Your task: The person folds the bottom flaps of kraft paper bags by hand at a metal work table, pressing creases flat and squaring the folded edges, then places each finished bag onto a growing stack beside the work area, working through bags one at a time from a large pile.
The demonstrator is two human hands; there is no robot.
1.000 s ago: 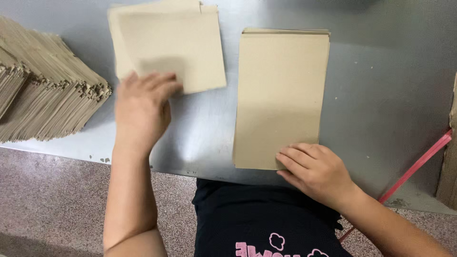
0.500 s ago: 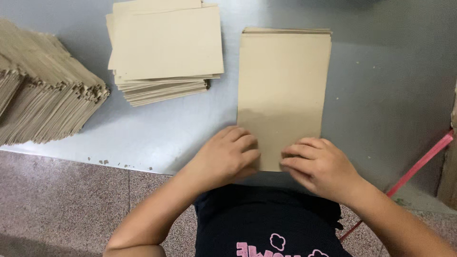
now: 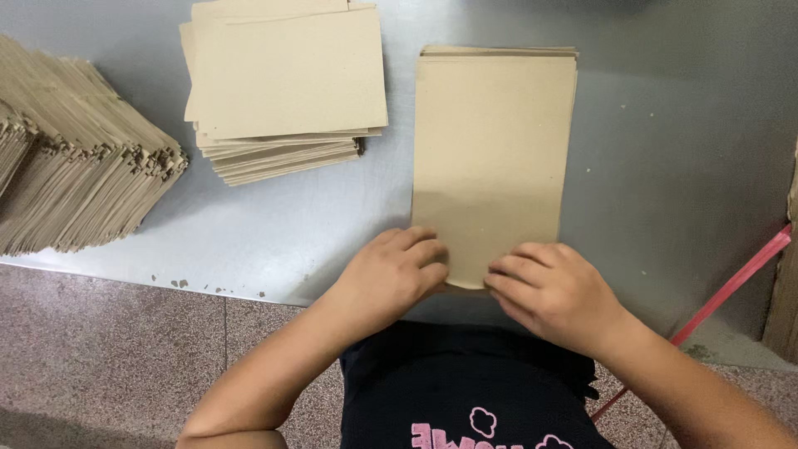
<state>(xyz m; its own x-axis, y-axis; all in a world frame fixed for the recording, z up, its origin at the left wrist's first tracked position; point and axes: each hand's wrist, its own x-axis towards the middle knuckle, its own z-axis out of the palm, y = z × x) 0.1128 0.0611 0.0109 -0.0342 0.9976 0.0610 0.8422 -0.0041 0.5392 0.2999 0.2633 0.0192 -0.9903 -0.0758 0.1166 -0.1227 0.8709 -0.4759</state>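
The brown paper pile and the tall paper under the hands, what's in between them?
Nothing: the head view shows only a bare strip of grey metal table between the flat stack of brown sheets and the tall brown sheet.

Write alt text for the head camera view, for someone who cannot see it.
Seen from above, a person's left hand and right hand press on the near edge of a tall stack of tan paper bags on a grey metal table. A shorter stack and a fanned pile lie further left.
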